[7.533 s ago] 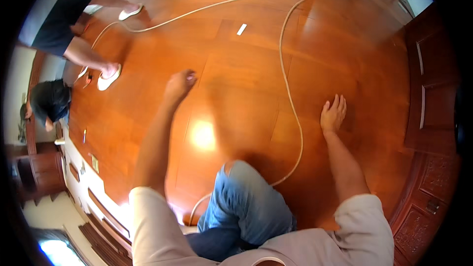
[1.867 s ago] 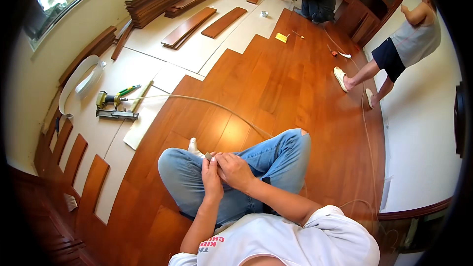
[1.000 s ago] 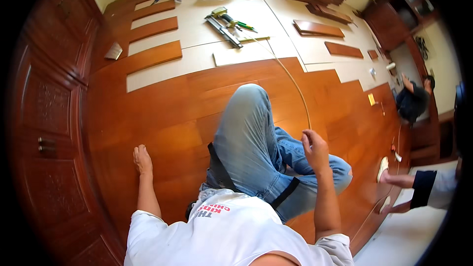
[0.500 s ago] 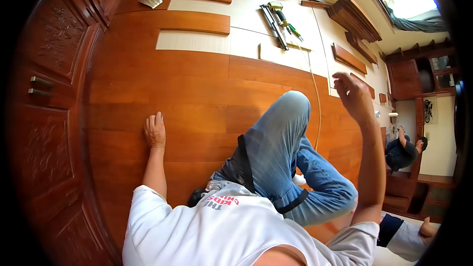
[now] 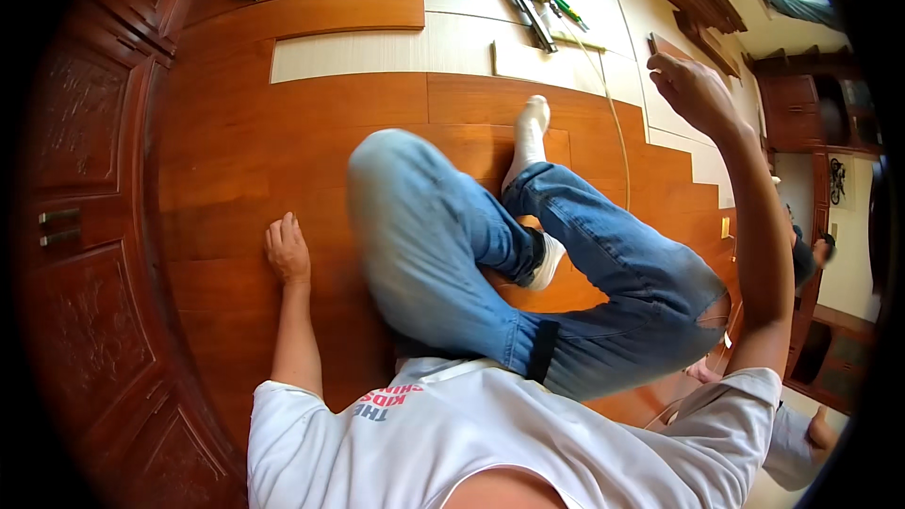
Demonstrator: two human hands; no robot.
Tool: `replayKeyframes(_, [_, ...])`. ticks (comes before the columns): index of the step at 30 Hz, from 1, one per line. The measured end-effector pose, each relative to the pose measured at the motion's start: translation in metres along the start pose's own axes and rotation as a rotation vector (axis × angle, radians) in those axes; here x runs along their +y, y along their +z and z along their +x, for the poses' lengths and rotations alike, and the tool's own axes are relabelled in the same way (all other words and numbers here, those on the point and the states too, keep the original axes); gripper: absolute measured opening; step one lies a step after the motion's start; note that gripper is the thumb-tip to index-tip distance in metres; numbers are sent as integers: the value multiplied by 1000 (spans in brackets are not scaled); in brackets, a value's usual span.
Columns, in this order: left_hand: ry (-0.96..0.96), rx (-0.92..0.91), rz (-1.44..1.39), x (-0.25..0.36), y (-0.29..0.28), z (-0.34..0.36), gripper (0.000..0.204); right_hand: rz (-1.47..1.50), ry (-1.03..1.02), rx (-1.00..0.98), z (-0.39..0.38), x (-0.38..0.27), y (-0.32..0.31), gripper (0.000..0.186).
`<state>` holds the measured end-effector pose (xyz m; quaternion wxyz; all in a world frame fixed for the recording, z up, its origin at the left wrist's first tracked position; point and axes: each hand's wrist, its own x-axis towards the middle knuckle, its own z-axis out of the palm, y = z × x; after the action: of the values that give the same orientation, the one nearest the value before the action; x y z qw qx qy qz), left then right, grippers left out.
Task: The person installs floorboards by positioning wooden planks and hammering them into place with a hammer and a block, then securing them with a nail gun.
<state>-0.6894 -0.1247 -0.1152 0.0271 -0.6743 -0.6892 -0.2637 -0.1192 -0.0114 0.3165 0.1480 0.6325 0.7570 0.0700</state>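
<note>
So, cabinet [image 5: 85, 273]: shut, walling off my left; no room past it.
Left hand [image 5: 287, 247]: down on the floor [image 5: 217, 170], fingers extended, close together, nothing seen in them.
Boards [image 5: 353, 11]: laid ones run under me; farther off, their ends jut over pale underlay [image 5: 377, 52] with gaps between.
Legs [image 5: 434, 245]: bent, filling the middle. I judge the step to be sitting braced on that arm; a next move would call for firm support and knees swung clear.
Nail gun [image 5: 524, 8]: lying beyond my foot [image 5: 533, 123], untouched.
Hose [image 5: 619, 132]: runs from near it toward my right leg, easy to snag.
Right hand [image 5: 693, 94]: raised, fingers half curled; gripping or not, I can't tell.
Far right: stepped floor edge, then a co-worker [image 5: 803, 266]; open room lies ahead-left.
</note>
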Motion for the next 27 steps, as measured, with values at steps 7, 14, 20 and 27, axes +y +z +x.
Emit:
replayKeyframes(7, [-524, 127, 36, 14, 23, 53, 37, -13, -99, -232, 121, 55, 71, 18])
replayKeyframes(14, [-580, 139, 235, 23, 18, 55, 37, 236, -89, -340, 215, 65, 188, 20])
replayKeyframes(20, [-542, 99, 334, 29, 9, 49, 35, 784, 50, -338, 229, 15, 265, 23])
replayKeyframes(27, [-565, 81, 358, 29, 3, 52, 34, 1110, -139, -500, 227, -101, 284, 22])
